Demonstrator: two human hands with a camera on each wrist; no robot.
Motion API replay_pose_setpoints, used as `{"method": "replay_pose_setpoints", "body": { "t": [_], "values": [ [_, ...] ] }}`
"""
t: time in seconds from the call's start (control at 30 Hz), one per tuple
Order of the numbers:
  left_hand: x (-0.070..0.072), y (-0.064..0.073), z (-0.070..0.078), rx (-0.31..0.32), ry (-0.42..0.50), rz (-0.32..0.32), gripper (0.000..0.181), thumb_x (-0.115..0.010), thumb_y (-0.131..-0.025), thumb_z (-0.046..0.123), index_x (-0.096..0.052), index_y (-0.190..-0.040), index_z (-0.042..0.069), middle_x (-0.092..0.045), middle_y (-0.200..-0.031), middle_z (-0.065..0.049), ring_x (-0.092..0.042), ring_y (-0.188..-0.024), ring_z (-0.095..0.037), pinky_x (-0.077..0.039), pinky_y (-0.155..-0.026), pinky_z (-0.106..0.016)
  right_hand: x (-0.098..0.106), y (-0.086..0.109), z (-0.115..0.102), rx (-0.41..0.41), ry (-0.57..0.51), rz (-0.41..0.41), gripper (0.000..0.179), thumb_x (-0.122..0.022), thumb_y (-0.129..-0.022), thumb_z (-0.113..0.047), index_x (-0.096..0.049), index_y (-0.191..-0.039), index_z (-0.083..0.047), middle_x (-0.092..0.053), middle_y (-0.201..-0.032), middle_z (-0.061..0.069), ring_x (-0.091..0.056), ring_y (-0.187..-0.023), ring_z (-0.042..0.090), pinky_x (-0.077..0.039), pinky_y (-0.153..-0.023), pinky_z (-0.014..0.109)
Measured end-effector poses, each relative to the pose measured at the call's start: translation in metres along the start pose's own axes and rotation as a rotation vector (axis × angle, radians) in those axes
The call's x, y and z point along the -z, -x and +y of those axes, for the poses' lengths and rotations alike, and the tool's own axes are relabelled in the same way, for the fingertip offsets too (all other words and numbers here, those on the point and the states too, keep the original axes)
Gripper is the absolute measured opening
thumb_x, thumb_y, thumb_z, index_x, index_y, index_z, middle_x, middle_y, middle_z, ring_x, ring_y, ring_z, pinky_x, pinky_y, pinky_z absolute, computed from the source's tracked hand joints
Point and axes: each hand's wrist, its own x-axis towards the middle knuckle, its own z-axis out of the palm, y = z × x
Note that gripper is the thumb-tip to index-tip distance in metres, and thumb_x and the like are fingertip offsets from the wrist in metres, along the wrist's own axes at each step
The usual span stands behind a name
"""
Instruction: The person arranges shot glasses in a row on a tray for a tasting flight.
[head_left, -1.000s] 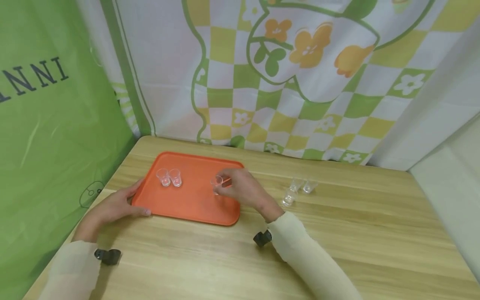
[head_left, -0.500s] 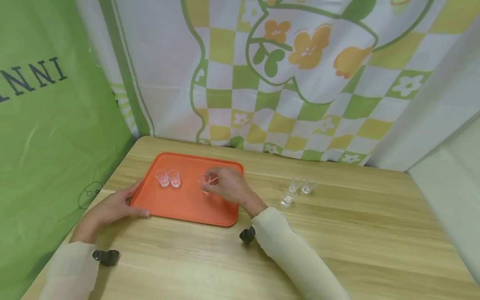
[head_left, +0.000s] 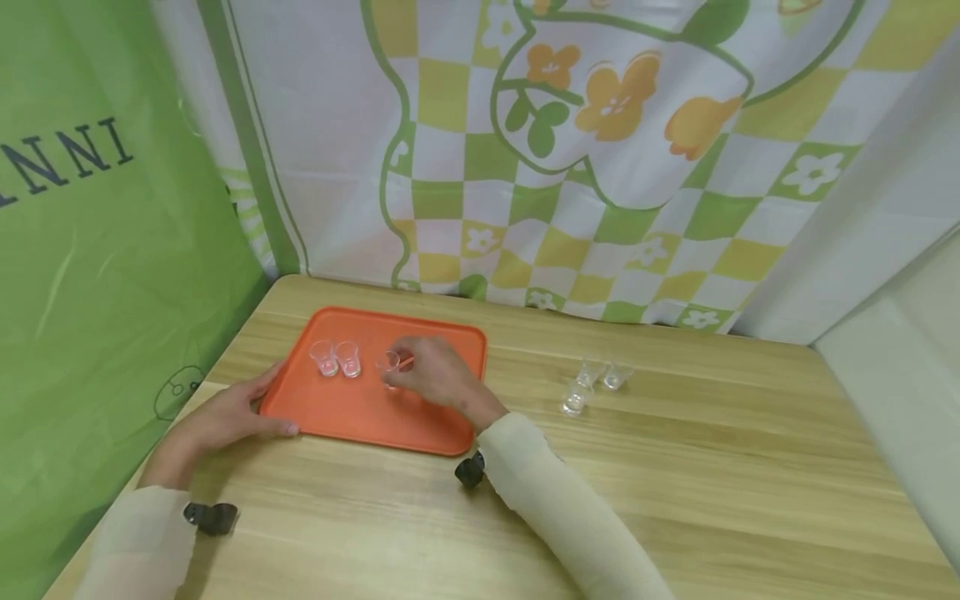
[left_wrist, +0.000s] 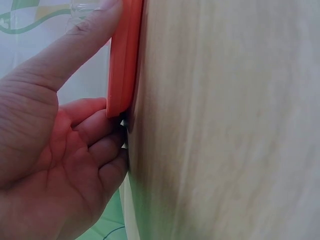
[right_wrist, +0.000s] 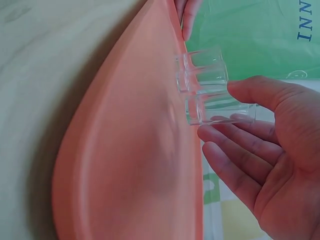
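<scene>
In the head view my right hand (head_left: 438, 372) pinches a small clear shot glass (head_left: 387, 365) between thumb and fingers, over the middle of an orange tray (head_left: 390, 425). Two more clear shot glasses (head_left: 348, 360) stand side by side on the tray's left part. The right wrist view shows the held shot glass (right_wrist: 220, 110) upright, close beside that pair, overlapping them there. My left hand (head_left: 225, 414) grips the tray's near left corner. In the left wrist view its thumb (left_wrist: 75, 45) lies along one tray edge while the fingers curl at the corner.
Three clear shot glasses (head_left: 576, 398) stand grouped on the wooden table (head_left: 712, 467), right of the tray. A green cloth (head_left: 112, 292) hangs at the left, and a patterned curtain (head_left: 510, 200) hangs behind the table's far edge.
My right hand has moved left across the tray with the shot glass, nearer the standing pair. The left hand keeps its hold on the tray corner.
</scene>
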Motion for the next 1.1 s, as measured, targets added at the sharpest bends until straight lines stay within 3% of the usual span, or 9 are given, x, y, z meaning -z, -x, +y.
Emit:
{"method": "replay_pose_setpoints", "body": {
  "t": [0.17,0.33,0.83,1.1],
  "values": [
    [0.000,0.001,0.000,0.010,-0.005,-0.002,0.117,-0.086,-0.084,0.044,-0.012,-0.165,0.006,-0.027,-0.158,-0.037,-0.030,-0.142,-0.056,-0.027,-0.110,-0.072,-0.004,-0.006,-0.003,-0.006,0.018,-0.004,0.019,-0.077,-0.095,-0.026,-0.071,-0.105,-0.011,-0.071,-0.106,-0.004,-0.066,-0.095,0.007,-0.053,-0.082,0.024],
    [0.001,0.001,0.000,0.007,0.002,-0.001,0.116,-0.086,-0.083,0.043,-0.012,-0.165,0.007,-0.027,-0.159,-0.036,-0.032,-0.142,-0.054,-0.028,-0.110,-0.071,-0.009,-0.012,-0.005,-0.011,0.038,-0.012,0.022,-0.077,-0.095,-0.026,-0.071,-0.110,-0.012,-0.071,-0.105,-0.005,-0.065,-0.093,0.006,-0.052,-0.081,0.023],
    [0.001,-0.001,0.000,0.009,0.010,0.000,0.117,-0.086,-0.083,0.043,-0.012,-0.166,0.008,-0.026,-0.160,-0.035,-0.035,-0.140,-0.052,-0.029,-0.109,-0.071,-0.012,-0.014,-0.003,-0.030,0.015,-0.013,0.018,-0.077,-0.095,-0.026,-0.068,-0.104,-0.015,-0.070,-0.104,-0.005,-0.064,-0.077,0.003,-0.051,-0.079,0.025],
    [0.001,-0.002,0.000,0.014,0.012,0.000,0.117,-0.087,-0.083,0.043,-0.012,-0.166,0.008,-0.026,-0.160,-0.036,-0.036,-0.140,-0.052,-0.029,-0.109,-0.071,-0.013,-0.017,-0.003,-0.040,0.048,-0.023,0.020,-0.077,-0.095,-0.027,-0.070,-0.109,-0.014,-0.069,-0.106,-0.004,-0.063,-0.087,0.006,-0.051,-0.081,0.025]
  ]
}}
